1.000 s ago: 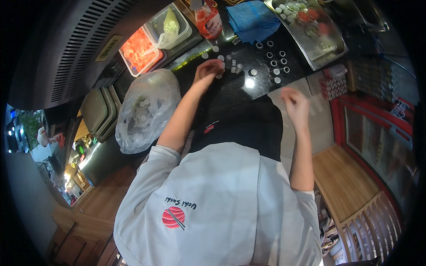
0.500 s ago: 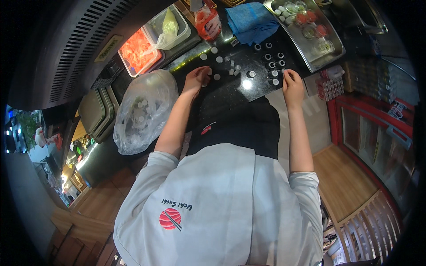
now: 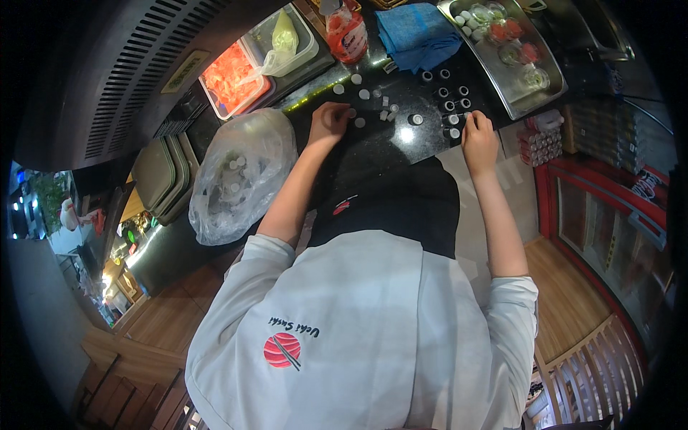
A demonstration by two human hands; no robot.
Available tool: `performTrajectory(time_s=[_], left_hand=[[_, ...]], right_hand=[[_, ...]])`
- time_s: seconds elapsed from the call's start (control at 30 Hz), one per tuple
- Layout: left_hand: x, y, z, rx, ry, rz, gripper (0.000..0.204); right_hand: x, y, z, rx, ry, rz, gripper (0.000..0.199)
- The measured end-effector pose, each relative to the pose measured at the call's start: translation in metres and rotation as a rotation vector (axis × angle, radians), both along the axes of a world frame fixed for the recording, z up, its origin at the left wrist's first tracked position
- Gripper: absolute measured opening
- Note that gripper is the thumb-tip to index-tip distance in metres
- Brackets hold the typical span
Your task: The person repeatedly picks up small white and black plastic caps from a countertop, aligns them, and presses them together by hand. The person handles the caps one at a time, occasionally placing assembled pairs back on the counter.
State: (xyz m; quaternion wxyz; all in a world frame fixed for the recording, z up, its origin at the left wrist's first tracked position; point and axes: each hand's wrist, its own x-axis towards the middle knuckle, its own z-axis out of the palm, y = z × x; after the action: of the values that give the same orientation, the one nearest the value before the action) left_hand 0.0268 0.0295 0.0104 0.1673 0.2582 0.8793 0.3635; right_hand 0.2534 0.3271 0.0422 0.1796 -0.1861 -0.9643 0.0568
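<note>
Hands at top centre of frame on black worktop (image 3: 373, 154). Left hand (image 3: 328, 120) curled over loose white lids (image 3: 362, 93); we cannot tell grip. Right hand (image 3: 479, 136) pinched together at small cups (image 3: 453, 107), upper right. We judge risk: sleeve or wrist sweeping crowded cups, tipping them toward steel tray (image 3: 555, 86).

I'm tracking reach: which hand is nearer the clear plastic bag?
Left. The left hand is on the black counter just right of the clear plastic bag; the right hand is much farther right.
</note>
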Motion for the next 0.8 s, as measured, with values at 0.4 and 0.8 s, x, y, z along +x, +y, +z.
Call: performTrajectory(time_s=[0.4, 0.8], left_hand=[[0.027, 0.0, 0.016, 0.206, -0.213, 0.121, 0.012], [0.075, 0.034, 0.074, 0.193, -0.887, -0.135, 0.016]], right_hand=[[0.001, 0.008, 0.012, -0.172, -0.022, -0.003, 0.019], [-0.01, -0.104, 0.08, -0.573, 0.164, 0.376, 0.028]])
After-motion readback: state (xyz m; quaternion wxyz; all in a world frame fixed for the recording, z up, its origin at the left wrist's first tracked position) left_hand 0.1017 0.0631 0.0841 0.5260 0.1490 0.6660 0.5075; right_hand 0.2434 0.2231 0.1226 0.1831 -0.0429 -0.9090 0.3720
